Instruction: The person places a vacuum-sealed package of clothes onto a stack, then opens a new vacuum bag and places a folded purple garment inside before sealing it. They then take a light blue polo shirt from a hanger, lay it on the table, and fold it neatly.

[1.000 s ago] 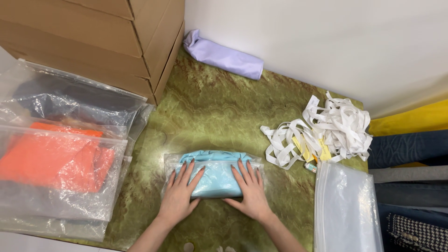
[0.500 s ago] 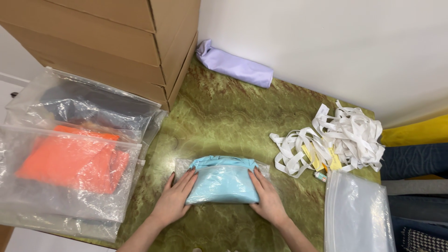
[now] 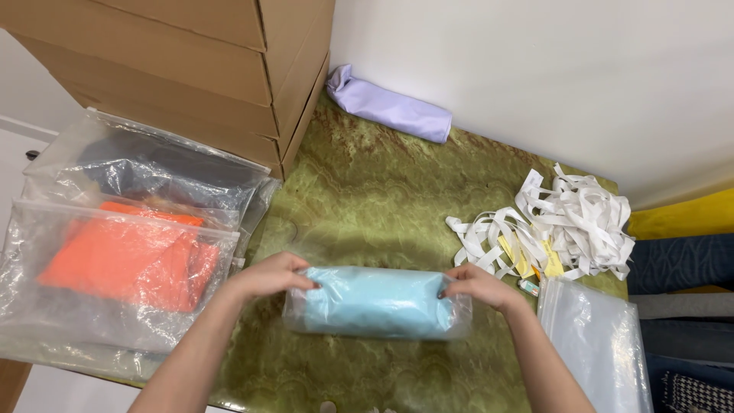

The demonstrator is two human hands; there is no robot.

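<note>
My left hand [image 3: 269, 277] and right hand [image 3: 478, 285] pinch the ends of the bagged cloth [image 3: 377, 302] near the tabletop's [image 3: 367, 183] front edge; soft, light, slippery I'd say.

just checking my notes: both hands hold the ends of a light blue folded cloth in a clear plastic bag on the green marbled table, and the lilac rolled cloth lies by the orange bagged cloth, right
Not quite. The head view shows the lilac rolled cloth lying against the white wall, beside the cardboard boxes, far from the orange bagged cloth. The rest holds: left hand and right hand hold the ends of the light blue folded cloth in a clear plastic bag on the green marbled table.
</note>
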